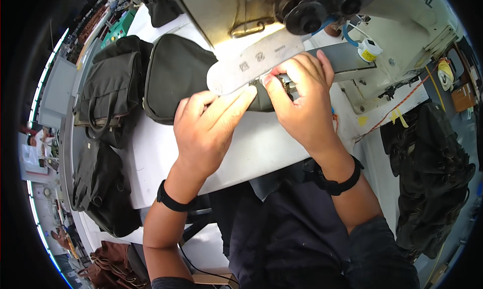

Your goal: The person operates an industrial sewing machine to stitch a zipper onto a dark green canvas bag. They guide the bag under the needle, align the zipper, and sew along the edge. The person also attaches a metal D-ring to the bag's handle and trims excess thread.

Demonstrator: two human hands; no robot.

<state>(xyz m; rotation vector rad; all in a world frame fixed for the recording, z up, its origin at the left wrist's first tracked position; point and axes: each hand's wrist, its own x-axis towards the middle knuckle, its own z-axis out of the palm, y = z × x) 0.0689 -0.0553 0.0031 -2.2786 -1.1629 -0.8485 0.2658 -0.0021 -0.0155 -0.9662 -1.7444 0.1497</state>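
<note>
A dark green fabric bag [180, 70] lies on the white sewing table, its near right part running under the sewing machine's head [256, 60]. My left hand [206, 128] comes from the left, thumb and forefinger drawn together on the bag's edge just below the pale rounded cover. Beside it, my right hand [304, 98] has its thumb and forefinger pinched close to the metal parts under the head [287, 83]. What those fingertips hold is too small to make out. The needle is hidden behind the cover and fingers.
More dark bags [108, 88] are stacked at the left edge, with another [103, 188] nearer me. A pile of black bags [427, 178] hangs at the right. A small white bottle with a yellow label [369, 50] stands by the machine arm. Brown bags [115, 264] lie lower left.
</note>
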